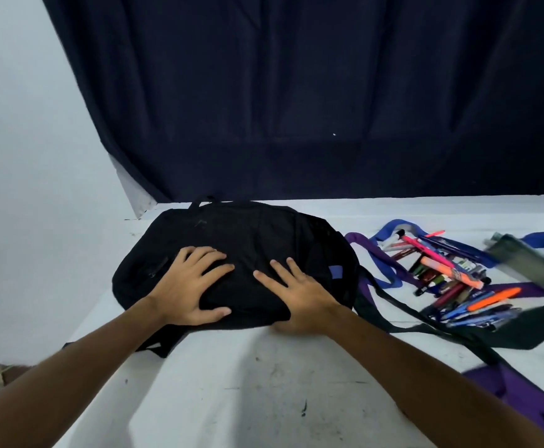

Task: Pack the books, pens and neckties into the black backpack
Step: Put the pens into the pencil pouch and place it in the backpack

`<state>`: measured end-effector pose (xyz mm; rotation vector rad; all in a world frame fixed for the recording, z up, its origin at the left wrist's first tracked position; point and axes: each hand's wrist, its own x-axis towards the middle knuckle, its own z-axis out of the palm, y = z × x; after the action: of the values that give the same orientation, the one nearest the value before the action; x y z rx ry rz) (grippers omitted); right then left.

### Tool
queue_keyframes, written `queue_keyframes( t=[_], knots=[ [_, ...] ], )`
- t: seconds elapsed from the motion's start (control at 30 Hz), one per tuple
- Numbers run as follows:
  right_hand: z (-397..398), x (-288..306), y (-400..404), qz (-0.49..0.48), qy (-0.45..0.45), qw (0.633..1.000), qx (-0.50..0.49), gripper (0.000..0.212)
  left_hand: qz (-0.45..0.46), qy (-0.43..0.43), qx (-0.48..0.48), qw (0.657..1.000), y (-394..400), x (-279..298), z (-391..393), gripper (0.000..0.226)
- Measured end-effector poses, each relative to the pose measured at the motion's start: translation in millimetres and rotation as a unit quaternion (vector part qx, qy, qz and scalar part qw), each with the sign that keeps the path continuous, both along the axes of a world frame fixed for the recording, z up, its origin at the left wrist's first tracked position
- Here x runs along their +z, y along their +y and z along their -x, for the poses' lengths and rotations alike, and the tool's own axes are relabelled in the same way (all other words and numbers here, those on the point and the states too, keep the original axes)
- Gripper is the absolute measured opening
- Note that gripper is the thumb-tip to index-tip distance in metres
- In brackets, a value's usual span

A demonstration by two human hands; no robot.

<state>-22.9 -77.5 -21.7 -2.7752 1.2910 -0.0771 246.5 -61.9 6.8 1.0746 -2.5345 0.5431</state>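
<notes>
My left hand [189,287] lies flat on the black backpack [238,253], fingers spread wide and straight, thumb out along its near edge; it grips nothing. My right hand [296,302] also lies on the backpack with fingers straight and fanned, but its heel and thumb dip over the near edge, and I cannot tell whether the thumb hooks under the fabric there.

There is one backpack, lying flat near the desk's [264,383] far left corner, its top handle toward the far edge and a strap [390,313] trailing off to the right.

To the right sits a heap of pens [451,279] (too many and too overlapped to count). Neckties lie around it: I can make out a blue necktie [390,227] and a purple necktie [374,253] by the heap, with more purple cloth [506,389] at the near right corner, cut off by the frame edge; how many ties there are in all I cannot say.

At the right edge a greenish object [532,263] is blurred, possibly a book.
</notes>
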Motion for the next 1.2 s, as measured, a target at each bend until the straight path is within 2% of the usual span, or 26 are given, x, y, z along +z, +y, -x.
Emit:
queue_keyframes(
  t=[0.07, 0.17, 0.27, 0.4, 0.53, 0.6, 0.73, 0.83, 0.97, 1.03, 1.13, 1.2],
  knots=[
    [17.4, 2.9, 5.0, 0.001, -0.011, 1.0, 0.011, 0.089, -0.01, -0.006, -0.038, 0.999, -9.3, 10.6, 26.8, 0.062],
    [62.7, 5.5, 18.8, -0.002, -0.103, 0.995, 0.007, 0.076, -0.041, 0.001, -0.063, 0.997, -24.9, 17.5, 82.3, 0.056],
    [131.8, 6.3, 30.7, 0.051, -0.167, 0.984, -0.023, 0.061, -0.07, 0.02, -0.078, 0.994, -37.6, 15.3, 158.3, 0.049],
    [244.7, 15.7, 42.7, 0.036, -0.15, 0.974, -0.169, 0.057, -0.137, 0.046, -0.083, 0.986, -46.4, 3.1, 271.5, 0.049],
    [367.3, 20.4, 44.9, 0.023, -0.195, 0.928, -0.318, 0.047, -0.23, 0.109, -0.089, 0.963, -55.3, -10.0, 391.8, 0.053],
    [425.7, 19.4, 40.6, 0.012, -0.229, 0.895, -0.384, 0.04, -0.276, 0.145, -0.061, 0.948, -62.1, -12.3, 447.1, 0.056],
    [512.3, 14.3, 22.4, -0.018, -0.272, 0.842, -0.464, 0.027, -0.368, 0.199, -0.005, 0.908, -90.5, -14.7, 526.1, 0.041],
    [546.0, 6.5, 5.6, -0.077, -0.269, 0.834, -0.475, 0.024, -0.367, 0.188, 0.057, 0.909, -115.8, -15.0, 564.6, 0.051],
    [565.1, -10.2, -9.7, -0.093, -0.214, 0.854, -0.465, 0.02, -0.397, 0.136, 0.128, 0.898, -139.0, -25.7, 597.9, 0.068],
    [571.2, -17.6, -14.0, -0.098, -0.208, 0.86, -0.455, 0.024, -0.413, 0.151, 0.131, 0.888, -145.1, -33.0, 609.2, 0.067],
    [579.8, -23.5, -18.2, -0.104, -0.23, 0.858, -0.448, 0.033, -0.385, 0.154, 0.126, 0.901, -142.5, -35.7, 621.9, 0.057],
    [585.7, -23.9, -19.5, -0.125, -0.242, 0.851, -0.45, 0.032, -0.396, 0.196, 0.11, 0.89, -140.8, -35.6, 626.6, 0.048]
  ],
)
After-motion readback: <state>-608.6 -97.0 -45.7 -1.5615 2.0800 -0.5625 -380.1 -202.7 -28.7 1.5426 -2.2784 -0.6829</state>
